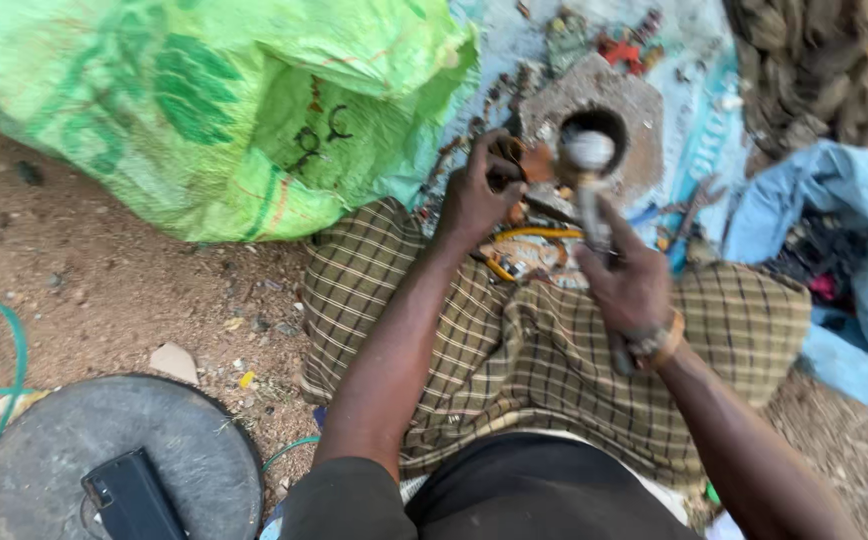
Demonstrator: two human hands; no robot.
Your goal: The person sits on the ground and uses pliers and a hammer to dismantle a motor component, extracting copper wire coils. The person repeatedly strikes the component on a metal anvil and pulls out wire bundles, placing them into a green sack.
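Head view: the person sits on the bare ground with a checked cloth (534, 350) spread across the lap, and both arms reach forward toward the upper middle of the frame.

The right hand (632, 285) is closed around the handle of a hammer (588, 175). The handle runs up out of the fist and the pale metal head stands just above it, over the dark hole in a flat stone block (634, 110). Held upright like this, the head sits in line with the block, which seems to serve as an anvil. The wrist is bent slightly back, with a band around it, and the forearm comes in from the lower right.

The left hand (476, 200) is curled shut on a small dark, brownish metal piece (514, 160) and holds it at the block's left edge, just beside the hammer head. That looks like a way to keep the piece steady within the hammer's reach. The left forearm runs up from the lower middle and is nearly straight. The two hands are near each other but not touching.

Yellow wire and scrap bits (529, 250) lie between the hands, at the far edge of the lap. A green woven sack (204, 110) fills the upper left. A round dark lid (119, 455) carrying a black phone (134, 495) sits at the lower left, and blue sheeting (854, 250) lies at the right.
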